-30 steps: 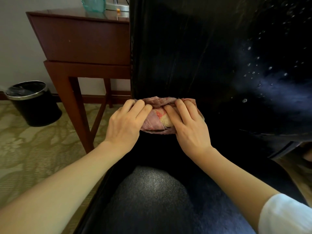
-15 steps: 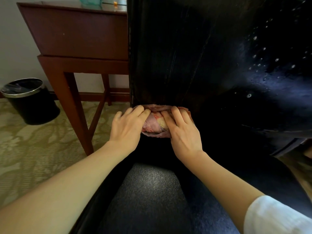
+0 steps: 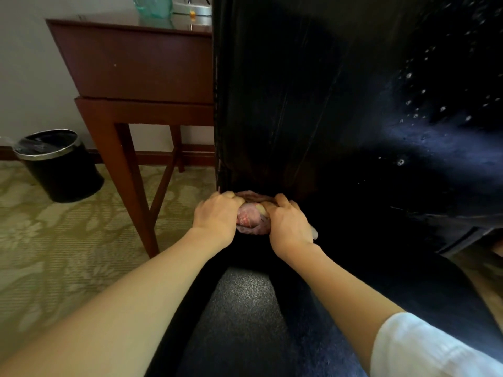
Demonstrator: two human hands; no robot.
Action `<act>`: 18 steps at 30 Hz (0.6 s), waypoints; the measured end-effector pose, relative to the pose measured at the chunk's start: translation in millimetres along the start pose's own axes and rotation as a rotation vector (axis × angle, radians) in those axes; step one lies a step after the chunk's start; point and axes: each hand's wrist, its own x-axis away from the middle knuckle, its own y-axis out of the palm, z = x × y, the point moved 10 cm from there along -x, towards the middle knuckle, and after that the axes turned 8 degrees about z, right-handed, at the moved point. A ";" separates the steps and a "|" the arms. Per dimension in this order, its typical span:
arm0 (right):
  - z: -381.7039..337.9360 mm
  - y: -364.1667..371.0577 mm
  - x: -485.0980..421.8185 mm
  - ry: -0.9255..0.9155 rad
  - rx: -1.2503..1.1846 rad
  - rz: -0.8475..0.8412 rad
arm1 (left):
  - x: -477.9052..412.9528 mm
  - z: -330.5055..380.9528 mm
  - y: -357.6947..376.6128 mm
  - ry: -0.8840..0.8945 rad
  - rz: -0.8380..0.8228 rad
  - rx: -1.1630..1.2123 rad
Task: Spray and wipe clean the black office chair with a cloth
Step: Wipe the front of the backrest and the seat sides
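Left hand and right hand grip a bunched pink cloth — fingers curled round it — in the crease between the droplet-speckled backrest and seat of the black office chair.

Grainy black leather chair, soft pink cloth, glossy wooden table.

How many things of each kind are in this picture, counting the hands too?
hands: 2, the left hand and the right hand
cloth: 1
black office chair: 1
wooden table: 1
black bin: 1
items on the table: 2, a green container and a round metal object
Total: 8
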 end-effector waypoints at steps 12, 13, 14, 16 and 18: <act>-12.4 3.6 50.5 -0.064 -0.001 -0.109 | 60.3 13.2 -19.6 0.026 -0.071 0.018; -14.2 3.4 56.2 -0.063 -0.002 -0.115 | 66.8 13.5 -21.7 0.026 -0.079 0.019; -16.4 3.2 62.1 -0.061 -0.004 -0.122 | 73.8 13.7 -23.1 0.024 -0.087 0.022; -21.1 3.5 73.9 -0.059 -0.011 -0.145 | 87.9 12.9 -25.5 0.016 -0.108 0.029; -26.5 4.8 84.8 -0.065 0.000 -0.165 | 100.7 11.3 -27.6 0.007 -0.122 0.035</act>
